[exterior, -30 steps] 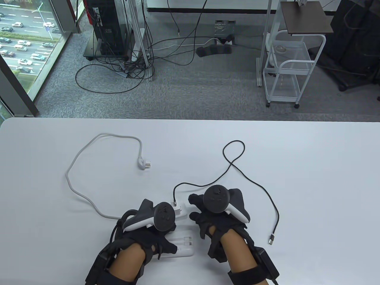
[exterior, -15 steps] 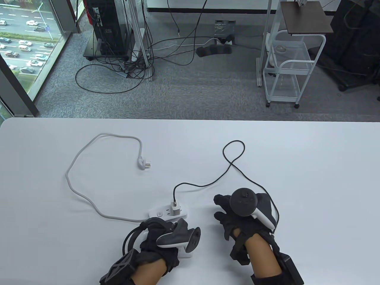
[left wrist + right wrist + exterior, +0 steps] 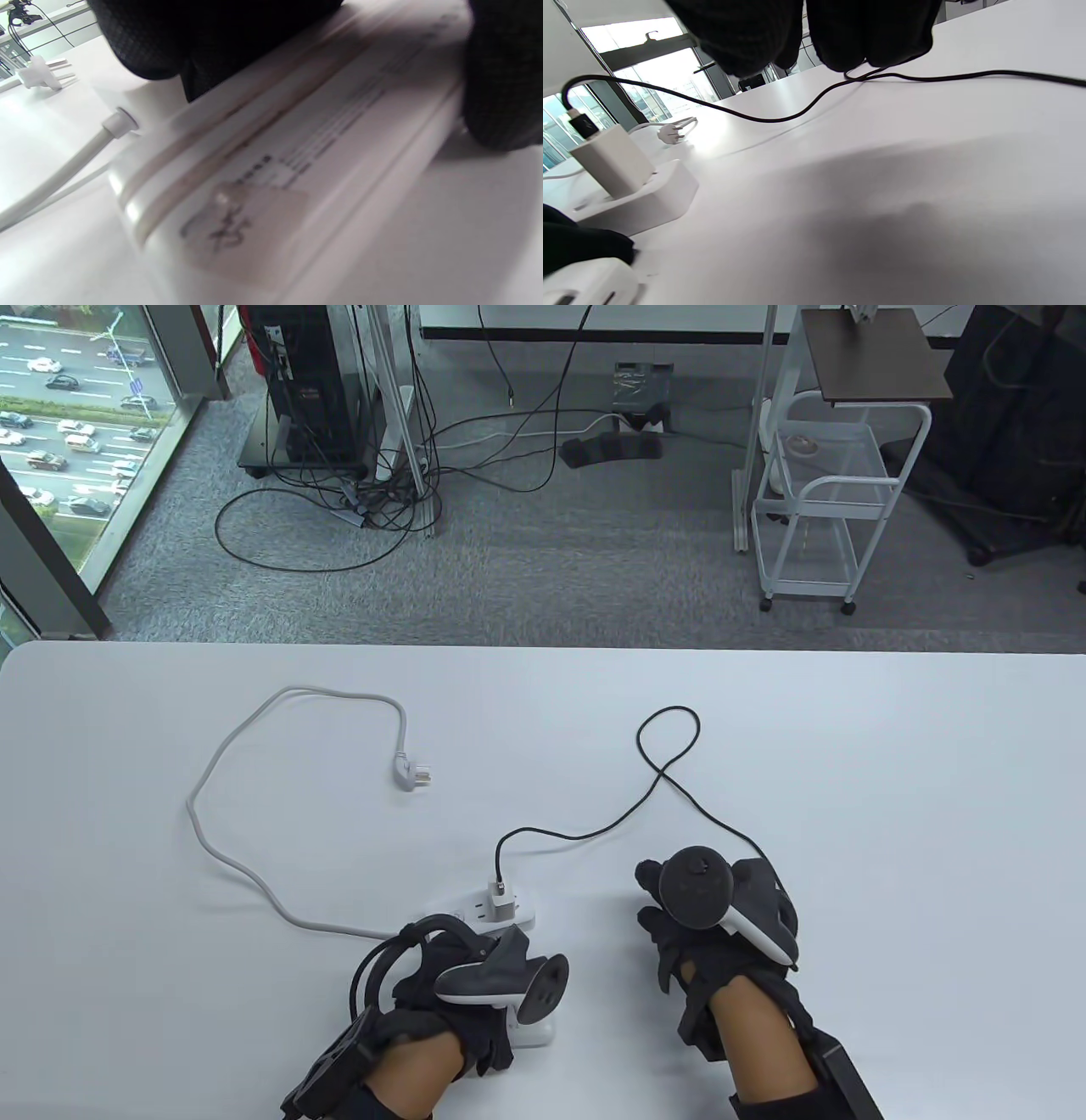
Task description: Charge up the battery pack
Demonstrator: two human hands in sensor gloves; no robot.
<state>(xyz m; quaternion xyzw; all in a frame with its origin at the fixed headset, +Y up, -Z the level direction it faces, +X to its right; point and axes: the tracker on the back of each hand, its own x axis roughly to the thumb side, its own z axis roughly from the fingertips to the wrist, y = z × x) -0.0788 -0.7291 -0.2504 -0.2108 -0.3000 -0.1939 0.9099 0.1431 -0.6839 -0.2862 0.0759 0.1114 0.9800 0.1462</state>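
My left hand (image 3: pixel 488 997) lies on its side and grips the white battery pack (image 3: pixel 536 1032) near the table's front edge. In the blurred left wrist view the pack (image 3: pixel 297 178) sits between my fingers (image 3: pixel 203 38) and thumb. Just behind it lies a white power strip (image 3: pixel 458 909) with a white charger adapter (image 3: pixel 499 899) plugged in. A black cable (image 3: pixel 670 729) runs from the adapter, loops back and passes under my right hand (image 3: pixel 652 899). That hand hovers palm down with loosely curled fingers (image 3: pixel 746 38), holding nothing. The cable's free end is hidden.
The power strip's grey cord (image 3: pixel 246 874) curves left and back to its loose plug (image 3: pixel 414 774). Beyond the far table edge are carpet, tangled floor cables and a white cart (image 3: pixel 814 492).
My left hand has rolled onto its side and pulled back from the power strip onto the battery pack. My right hand has moved right, away from the adapter, over the black cable.
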